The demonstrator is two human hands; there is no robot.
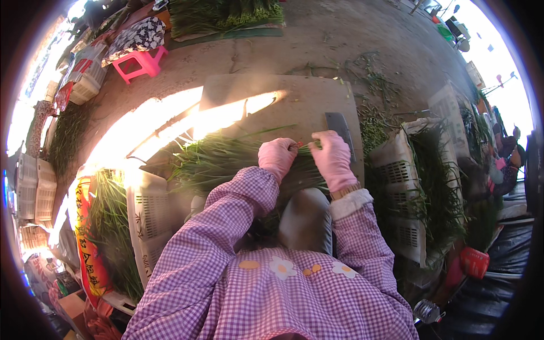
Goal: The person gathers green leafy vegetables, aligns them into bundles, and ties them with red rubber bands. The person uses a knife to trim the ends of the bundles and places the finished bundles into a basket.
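Observation:
A bundle of long green stalks, which look like chives, lies across a board before me. Its leafy ends fan out to the left. My left hand, in a pink glove, is closed over the bundle, with a small red tie at its fingertips. My right hand, gloved too, is bent over the right end of the stalks, thumb and forefinger close to the tie. Whether it grips the tie is not clear. Just right of that hand, a broad dark blade lies flat on the board.
White plastic crates of greens stand at my left and right. Trimmings litter the floor past the board's right edge. Further off are a pink stool and a large heap of greens. Bright sunlight washes out the board's left side.

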